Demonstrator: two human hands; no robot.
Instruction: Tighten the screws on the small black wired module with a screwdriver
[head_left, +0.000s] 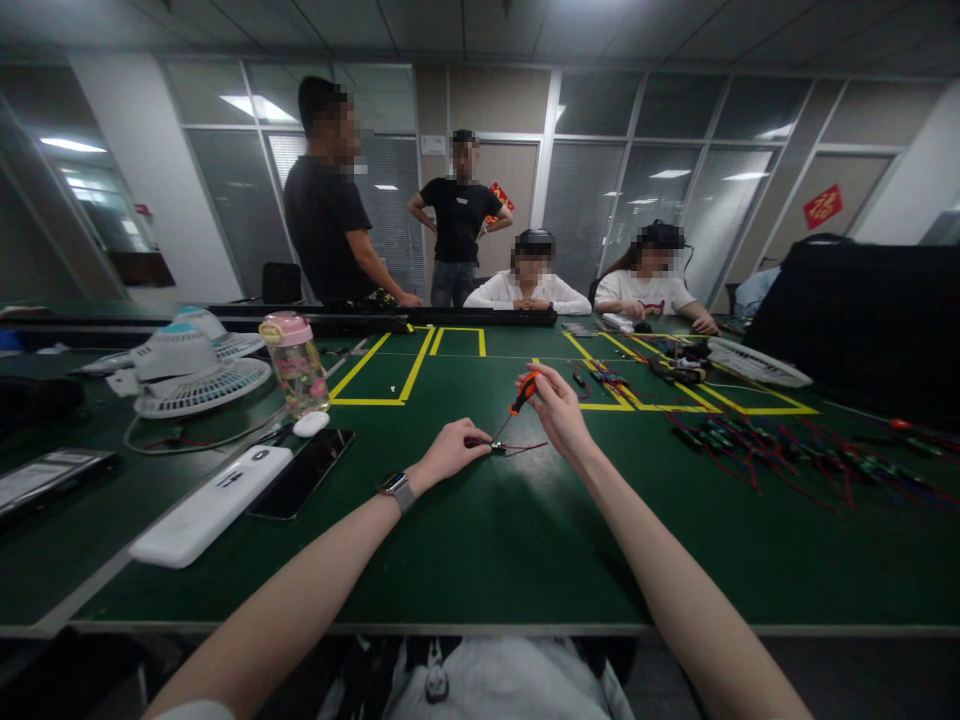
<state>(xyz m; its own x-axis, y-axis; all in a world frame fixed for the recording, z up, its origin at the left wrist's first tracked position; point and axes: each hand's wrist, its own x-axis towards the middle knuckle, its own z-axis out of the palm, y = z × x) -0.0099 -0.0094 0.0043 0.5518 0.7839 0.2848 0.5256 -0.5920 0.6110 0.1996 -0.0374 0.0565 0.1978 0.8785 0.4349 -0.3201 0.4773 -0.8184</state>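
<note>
In the head view, my right hand (557,408) is closed around the orange and black handle of a screwdriver (523,393). Its thin shaft slants down to the left, with the tip at or very near a small circuit board (498,447) on the green table. My left hand (452,452) pinches the left side of that board and steadies it against the tabletop; a watch is on that wrist. Thin red and dark wires (529,447) run off the board to the right. Whether the tip sits in a screw is too small to tell.
Tangled wired boards (780,450) spread over the right of the green table (480,560). On the left are a pink-lidded bottle (292,362), a white power bank (214,505), a dark phone (304,473) and white fans (202,385). Several people are across the table.
</note>
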